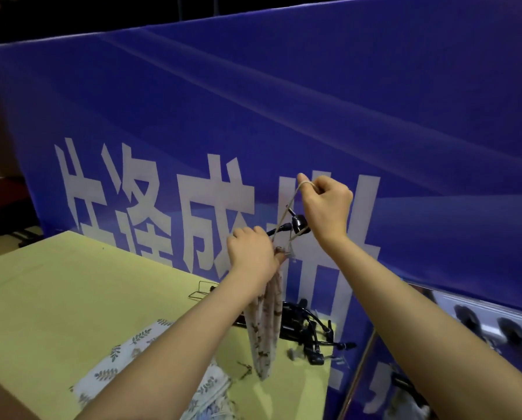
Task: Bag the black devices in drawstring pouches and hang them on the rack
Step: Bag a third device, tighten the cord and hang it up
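Observation:
A long cream pouch (265, 331) with a brown print hangs from its gathered neck, which my left hand (252, 253) grips. My right hand (326, 201) is raised above it and pinches the beige drawstring (287, 207), pulled up into a taut loop. The string runs past a black rack arm with a knob (297, 223) between my hands; whether it is hooked on it I cannot tell. Loose black devices with cables (305, 328) lie in a heap on the yellow-green table (72, 283) below. What is inside the pouch is hidden.
A blue banner with large white characters (253, 131) stands right behind the table. Leaf-print cloth pouches (126, 359) lie on the near part of the table. A thin black wire frame (202, 291) sits by the banner. A mirror-like panel (435, 359) is at lower right.

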The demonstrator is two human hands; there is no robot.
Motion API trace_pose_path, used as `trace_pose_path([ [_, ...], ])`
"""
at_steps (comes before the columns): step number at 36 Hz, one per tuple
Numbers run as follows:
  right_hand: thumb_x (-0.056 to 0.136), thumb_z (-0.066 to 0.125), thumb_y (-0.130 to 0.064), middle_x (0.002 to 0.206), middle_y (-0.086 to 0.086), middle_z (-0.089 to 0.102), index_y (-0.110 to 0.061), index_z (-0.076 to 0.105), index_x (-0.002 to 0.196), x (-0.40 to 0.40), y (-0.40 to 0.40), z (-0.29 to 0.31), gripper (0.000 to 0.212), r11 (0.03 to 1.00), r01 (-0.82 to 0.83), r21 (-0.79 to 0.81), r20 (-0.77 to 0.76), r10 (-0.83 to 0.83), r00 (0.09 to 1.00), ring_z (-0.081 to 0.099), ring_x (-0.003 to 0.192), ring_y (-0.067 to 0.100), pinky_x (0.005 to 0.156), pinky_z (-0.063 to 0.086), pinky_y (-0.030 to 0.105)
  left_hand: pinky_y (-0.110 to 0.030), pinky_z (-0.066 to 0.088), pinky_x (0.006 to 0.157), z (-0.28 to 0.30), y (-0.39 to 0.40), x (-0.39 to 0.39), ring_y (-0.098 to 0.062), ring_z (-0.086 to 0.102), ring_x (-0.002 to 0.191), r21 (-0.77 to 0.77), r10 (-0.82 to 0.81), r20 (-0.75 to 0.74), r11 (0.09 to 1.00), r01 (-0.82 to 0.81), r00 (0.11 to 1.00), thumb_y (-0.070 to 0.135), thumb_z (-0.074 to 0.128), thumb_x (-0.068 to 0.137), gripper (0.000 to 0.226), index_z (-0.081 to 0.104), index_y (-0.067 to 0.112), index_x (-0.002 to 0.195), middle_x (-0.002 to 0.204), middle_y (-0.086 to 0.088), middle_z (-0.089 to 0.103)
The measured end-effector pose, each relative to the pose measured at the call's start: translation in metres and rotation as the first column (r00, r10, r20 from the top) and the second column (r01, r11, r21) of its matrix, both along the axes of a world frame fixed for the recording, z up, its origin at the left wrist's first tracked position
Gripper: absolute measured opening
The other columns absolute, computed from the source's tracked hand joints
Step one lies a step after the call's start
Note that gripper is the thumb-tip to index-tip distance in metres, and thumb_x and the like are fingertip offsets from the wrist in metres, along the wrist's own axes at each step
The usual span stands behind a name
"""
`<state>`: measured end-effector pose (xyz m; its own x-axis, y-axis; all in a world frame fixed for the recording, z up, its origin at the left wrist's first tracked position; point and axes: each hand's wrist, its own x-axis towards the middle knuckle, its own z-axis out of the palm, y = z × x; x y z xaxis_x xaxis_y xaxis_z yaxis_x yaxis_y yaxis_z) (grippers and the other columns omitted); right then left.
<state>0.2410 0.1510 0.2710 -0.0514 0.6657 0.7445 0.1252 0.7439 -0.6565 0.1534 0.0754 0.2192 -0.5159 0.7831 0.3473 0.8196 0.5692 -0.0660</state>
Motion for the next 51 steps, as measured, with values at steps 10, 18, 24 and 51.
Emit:
trace_pose_path([
  [10, 0.088, 0.065, -0.026, 0.044, 0.006, 0.044, -0.006, 0.045, 0.050, 0.127, 0.011, -0.018, 0.048, 1.000, 0.002, -0.011, 0.051, -0.002, 0.999, 0.035, 0.044, 0.006, 0.048, 0.036, 0.030, -0.035, 0.041, 0.082, -0.023, 0.023, 0.124, -0.028, 0.061, 0.099, -0.046, -0.126, 0.031, 0.991, 0.128, 0.991, 0.073, 0.039, 0.083, 0.072, 0.045, 0.007, 0.109, 0.106, -0.011, 0.063],
  [18, 0.085, 0.068, -0.024, 0.045, -0.003, 0.033, -0.006, 0.041, 0.050, 0.227, 0.016, -0.069, 0.048, 0.995, 0.003, -0.102, 0.153, 0.012, 0.988, 0.029, 0.046, 0.009, 0.049, 0.027, 0.023, -0.033, 0.044, 0.080, -0.067, 0.024, 0.225, -0.028, 0.063, 0.100, -0.103, -0.190, 0.218, 0.971, 0.216, 0.957, 0.068, 0.041, 0.086, 0.063, 0.055, 0.010, 0.107, 0.106, -0.009, 0.066],
  [24, 0.084, 0.070, -0.020, 0.045, -0.003, 0.026, -0.013, 0.032, 0.047, 0.294, 0.013, -0.115, 0.053, 0.981, -0.004, -0.195, 0.216, 0.047, 0.975, 0.024, 0.046, 0.008, 0.048, 0.025, 0.024, -0.034, 0.048, 0.079, -0.114, 0.023, 0.287, -0.030, 0.062, 0.106, -0.143, -0.161, 0.439, 0.959, 0.246, 0.884, 0.074, 0.049, 0.076, 0.073, 0.058, 0.009, 0.106, 0.113, -0.011, 0.064],
  [51, 0.084, 0.064, -0.018, 0.056, 0.000, 0.048, -0.022, 0.036, 0.057, 0.435, 0.062, -0.213, 0.039, 0.828, 0.286, -0.482, 0.539, 0.023, 0.842, 0.052, 0.059, 0.022, 0.063, 0.050, 0.044, -0.039, 0.029, 0.099, -0.186, 0.103, 0.389, -0.016, 0.050, 0.117, 0.116, -0.501, 0.752, 0.741, 0.662, 0.429, 0.038, 0.058, 0.089, 0.021, 0.063, 0.026, 0.105, 0.110, 0.005, 0.063],
])
